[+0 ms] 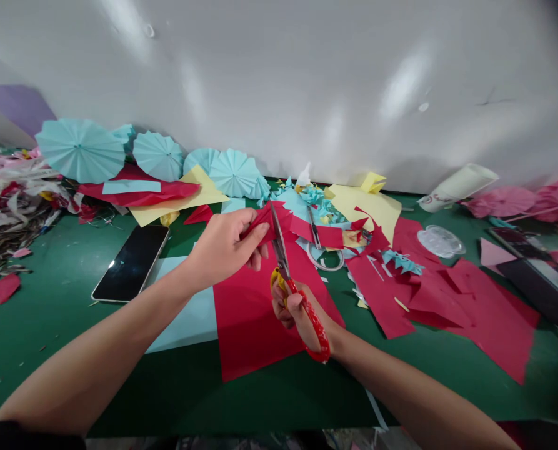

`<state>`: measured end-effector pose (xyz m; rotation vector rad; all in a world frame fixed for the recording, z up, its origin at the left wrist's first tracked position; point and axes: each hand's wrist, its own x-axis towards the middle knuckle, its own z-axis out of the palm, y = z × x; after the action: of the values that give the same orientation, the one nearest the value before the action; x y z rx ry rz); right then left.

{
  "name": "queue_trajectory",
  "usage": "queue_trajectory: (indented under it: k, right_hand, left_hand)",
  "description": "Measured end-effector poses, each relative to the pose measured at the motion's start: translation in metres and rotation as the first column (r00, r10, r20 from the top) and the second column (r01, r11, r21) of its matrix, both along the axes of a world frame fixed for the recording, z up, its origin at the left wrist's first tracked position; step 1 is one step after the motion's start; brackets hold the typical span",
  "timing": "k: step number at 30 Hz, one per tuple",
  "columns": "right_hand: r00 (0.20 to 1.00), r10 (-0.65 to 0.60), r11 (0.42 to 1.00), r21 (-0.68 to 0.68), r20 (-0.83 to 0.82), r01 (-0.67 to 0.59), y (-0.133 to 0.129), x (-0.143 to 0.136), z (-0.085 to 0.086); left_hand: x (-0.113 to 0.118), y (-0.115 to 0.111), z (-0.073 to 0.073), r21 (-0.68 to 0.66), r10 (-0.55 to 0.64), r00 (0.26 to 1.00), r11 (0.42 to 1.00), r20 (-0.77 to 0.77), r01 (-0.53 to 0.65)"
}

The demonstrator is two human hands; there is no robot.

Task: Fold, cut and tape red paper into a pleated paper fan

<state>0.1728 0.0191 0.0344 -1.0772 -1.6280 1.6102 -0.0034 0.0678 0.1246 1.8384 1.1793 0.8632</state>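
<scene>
My left hand (229, 247) pinches a folded piece of red paper (282, 220) between thumb and fingers, above the table. My right hand (297, 306) grips a pair of scissors (282, 259) with red and yellow handles. The scissor blades point away from me and lie against the red paper at its right part; whether they cut into it I cannot tell. Below both hands a large red sheet (255, 325) lies flat, partly over a light blue sheet (185, 319).
A phone (132, 262) lies left of the sheets. Light blue pleated paper rosettes (82, 150) lean along the wall. Red sheets (489, 312), a roll of tape (325, 257), a craft knife (313, 226) and a paper cup (459, 186) lie to the right. Tangled scraps (11, 206) fill the left.
</scene>
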Motion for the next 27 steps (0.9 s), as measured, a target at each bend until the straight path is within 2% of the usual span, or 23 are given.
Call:
queue_trajectory:
  k: [8, 18, 27]
  right_hand:
    - [1.000, 0.016, 1.000, -0.009, 0.005, -0.016, 0.001, 0.002, 0.001]
    - [0.999, 0.002, 0.998, -0.060, -0.033, -0.004, 0.000, 0.002, -0.004]
    - [0.998, 0.002, 1.000, -0.022, 0.068, -0.001, 0.001, 0.001, 0.001]
  left_hand:
    - [-0.004, 0.001, 0.004, -0.034, -0.041, 0.999, 0.999, 0.016, 0.041]
    - [-0.010, 0.005, 0.008, -0.044, -0.089, 0.995, 0.995, -0.054, 0.087]
    - [-0.019, 0.007, 0.015, -0.106, -0.128, 0.990, 0.987, -0.066, 0.121]
